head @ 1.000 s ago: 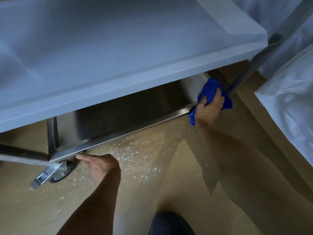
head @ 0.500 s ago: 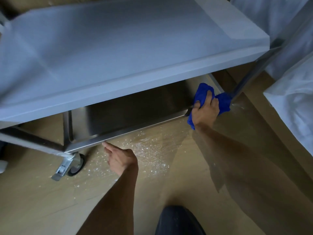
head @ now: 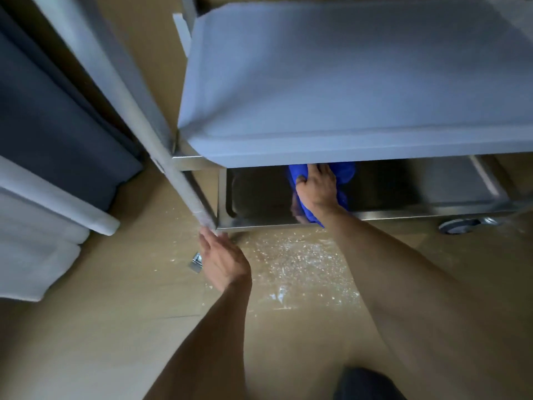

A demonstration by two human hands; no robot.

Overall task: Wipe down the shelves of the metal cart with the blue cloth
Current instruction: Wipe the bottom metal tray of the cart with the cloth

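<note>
Right hand grip bunched on blue cloth, pressed on bottom shelf | left hand loose beside cart corner | step: wiping bottom shelf | next: sweep toward unwiped corners

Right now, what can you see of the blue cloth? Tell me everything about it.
The blue cloth is bright blue, soft and bunched into folds. It lies on the cart's bottom shelf, a shiny metal tray, toward its left half. The right hand lies on top of it, thumb hooked over a fold. The shelf above hides its far edge; its near end hangs over the tray's front rim.
</note>
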